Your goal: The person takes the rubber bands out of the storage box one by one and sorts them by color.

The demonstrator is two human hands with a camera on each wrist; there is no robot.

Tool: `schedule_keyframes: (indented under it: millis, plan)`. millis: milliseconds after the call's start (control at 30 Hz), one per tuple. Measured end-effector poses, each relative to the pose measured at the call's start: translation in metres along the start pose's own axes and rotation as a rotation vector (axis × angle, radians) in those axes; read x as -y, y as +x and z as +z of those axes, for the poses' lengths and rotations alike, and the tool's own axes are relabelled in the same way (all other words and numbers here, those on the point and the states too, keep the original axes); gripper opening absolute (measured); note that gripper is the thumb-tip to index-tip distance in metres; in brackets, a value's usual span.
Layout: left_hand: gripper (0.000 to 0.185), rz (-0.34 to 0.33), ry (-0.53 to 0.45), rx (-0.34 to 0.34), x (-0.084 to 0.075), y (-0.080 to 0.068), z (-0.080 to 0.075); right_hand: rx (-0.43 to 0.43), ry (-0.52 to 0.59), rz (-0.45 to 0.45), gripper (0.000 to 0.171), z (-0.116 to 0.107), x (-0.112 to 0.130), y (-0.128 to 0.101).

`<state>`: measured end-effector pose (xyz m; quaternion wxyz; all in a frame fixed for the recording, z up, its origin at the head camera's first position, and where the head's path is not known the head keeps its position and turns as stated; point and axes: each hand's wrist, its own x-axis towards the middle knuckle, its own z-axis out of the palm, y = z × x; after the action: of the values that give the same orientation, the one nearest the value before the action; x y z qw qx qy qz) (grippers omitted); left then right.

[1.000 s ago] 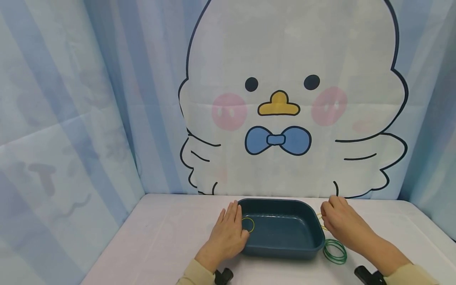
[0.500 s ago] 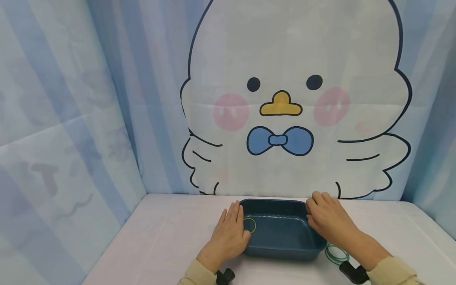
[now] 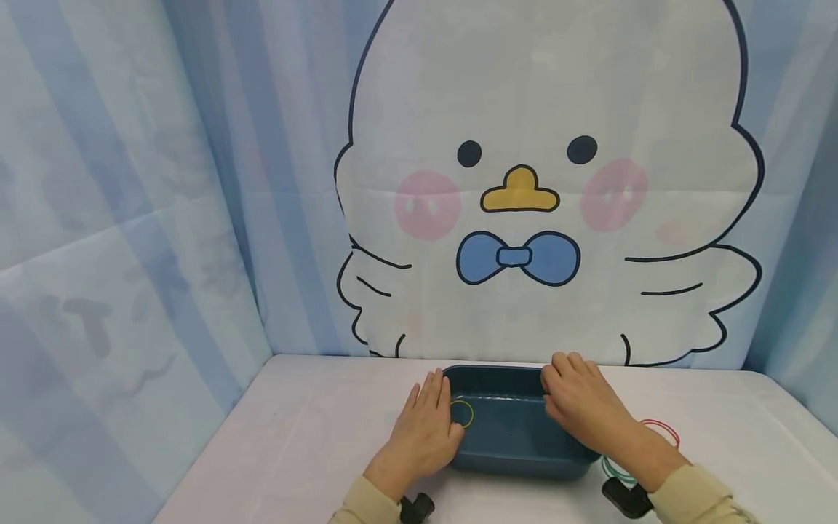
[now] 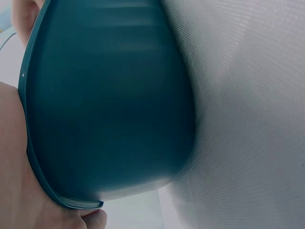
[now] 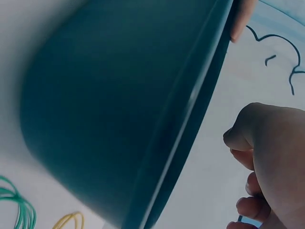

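Observation:
A dark teal plastic bin stands on the table. My left hand rests along its left side with straight fingers; in the left wrist view the palm lies at the rim. A thin yellow ring, like a rubber band, lies inside at the left. My right hand is over the bin's right part with its fingers curled. In the right wrist view the thumb meets the index finger, and I cannot tell whether something thin is between them. The right hand hides the bin's right rim in the head view.
Right of the bin lie looped green rings, yellow rings and a red ring, partly behind the right forearm. Black wrist cameras show near both sleeves. A printed curtain hangs behind the table.
My right hand has moved left from the yellow rings beside the bin to over its right part, uncovering the red ring. The left hand has stayed at the bin's left side.

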<state>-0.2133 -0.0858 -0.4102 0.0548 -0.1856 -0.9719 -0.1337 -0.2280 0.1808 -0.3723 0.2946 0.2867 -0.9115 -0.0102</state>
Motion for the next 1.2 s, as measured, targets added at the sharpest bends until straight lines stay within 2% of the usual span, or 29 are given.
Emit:
schedule_keyframes:
  millis: [167, 467, 1000, 1200]
  plan:
    - [0.066, -0.004, -0.001, 0.003, 0.000, 0.000, 0.000, 0.016, 0.013, -0.001, 0.026, 0.003, 0.009, 0.007]
    - [0.066, 0.001, 0.022, -0.003, 0.001, 0.001, 0.002, -0.075, 0.009, -0.077, 0.030, 0.012, 0.020, 0.016]
    - [0.066, -0.006, 0.037, 0.010, 0.002, 0.001, 0.001, 0.050, 0.054, -0.102, 0.026, 0.026, 0.048, 0.033]
    - [0.066, -0.006, 0.041, 0.011, 0.001, 0.001, -0.001, 0.052, 0.080, -0.133, 0.024, 0.032, 0.055, 0.037]
